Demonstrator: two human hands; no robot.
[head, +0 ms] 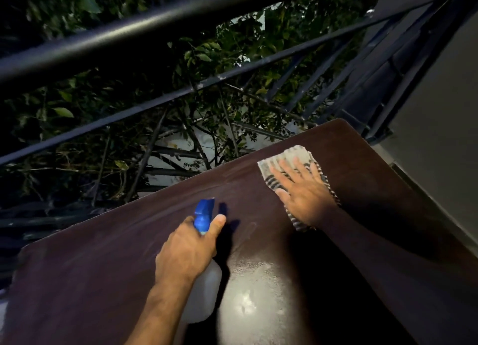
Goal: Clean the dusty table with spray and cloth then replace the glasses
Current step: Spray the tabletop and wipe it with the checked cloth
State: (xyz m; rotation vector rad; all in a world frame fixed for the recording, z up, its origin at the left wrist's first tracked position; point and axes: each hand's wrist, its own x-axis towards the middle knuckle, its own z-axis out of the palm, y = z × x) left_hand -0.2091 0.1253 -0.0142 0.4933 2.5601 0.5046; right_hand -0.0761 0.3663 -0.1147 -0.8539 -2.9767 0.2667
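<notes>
Dark table (pixel 103 280), cloth (pixel 289 161) half-hidden

table (pixel 90 280) lies bare left of the bottle (pixel 204 288); cloth (pixel 292 158) covers the far right, railing (pixel 181 91) just beyond.

A balcony at night — dark metal railing (pixel 160 21), leafy branches (pixel 207 57) beyond, brown table (pixel 90 280).

Two bare forearms enter from bottom edge, no sleeves in view on either. Left hand (pixel 187 251): no ring, watch or band seen at wrist; knuckles and thumbnail lit. Right hand (pixel 304 189): five fingers visible, no rings, wrist bare. Right forearm mostly in shadow, detail lost. No gloves. Nothing else of the person shows
</notes>
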